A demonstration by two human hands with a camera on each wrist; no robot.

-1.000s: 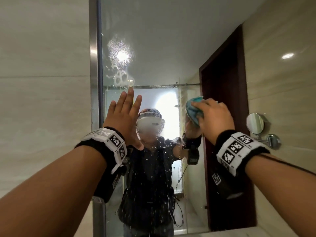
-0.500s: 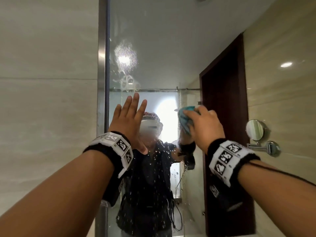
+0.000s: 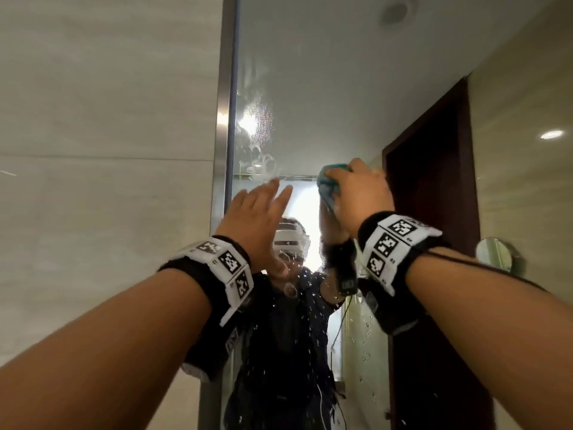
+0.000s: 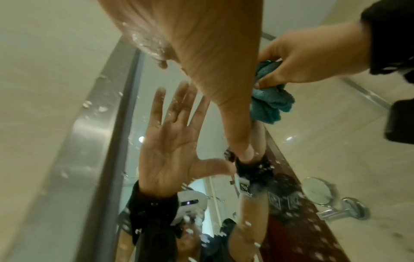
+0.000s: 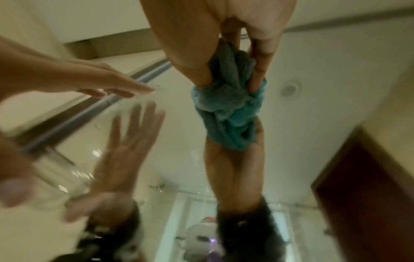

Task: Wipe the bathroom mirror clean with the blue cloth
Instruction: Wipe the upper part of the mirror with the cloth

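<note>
Right hand point(image 3: 361, 193) grips the bunched blue cloth point(image 3: 328, 186), pressing it to the mirror point(image 3: 325, 88) about mid-height, right of the metal left edge strip point(image 3: 224, 119). Left hand point(image 3: 257, 221) flat, fingers straight and together, near the glass; contact cannot be told. Foam smears and spray point(image 3: 257, 141) sit unwiped up by the left edge, above the left hand. Droplets point(image 3: 366, 342) scatter over the lower mirror. Judgement: wiping barely begun; upper-left smear and lower drops remain
</note>
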